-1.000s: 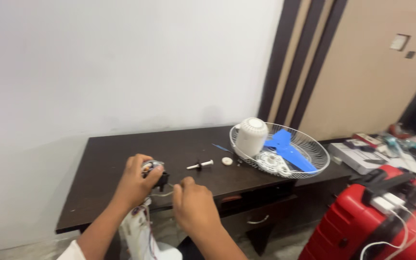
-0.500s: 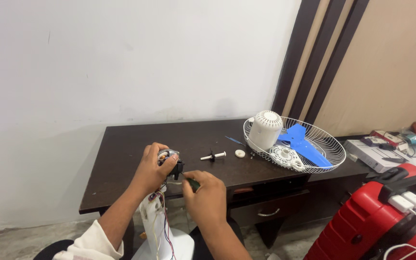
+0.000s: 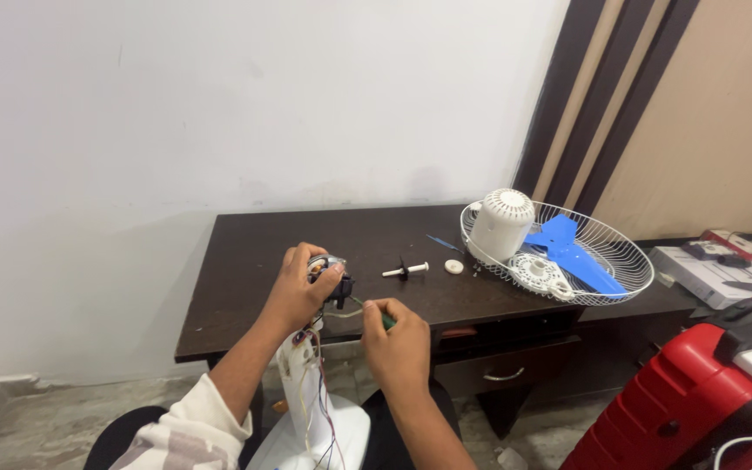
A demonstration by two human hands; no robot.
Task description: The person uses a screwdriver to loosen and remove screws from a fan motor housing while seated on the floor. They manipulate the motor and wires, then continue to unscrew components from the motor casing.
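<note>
Since the frame half a sec back, both hands had barely shifted on the work, tho the head cam had swung a bit so the desk sat more centred and the basket slid right. My left hand was clenched round the fan motor, holding it up just off the front edge of the dark desk, above the white fan stand w/ its loose coloured wires. My right hand was pinched shut on a green-handled screwdriver, its thin shaft angled up-left w/ the tip at the motor's black side piece; I couldn't tell if the tip was seated in a screw. So I judged I was mid-way thru working that one fastener, no new part freed. Further back on the desk lay a small white shaft and a white cap, apart from my hands. Well to the right sat the wire guard holding the blue blade and white motor cover.
</note>
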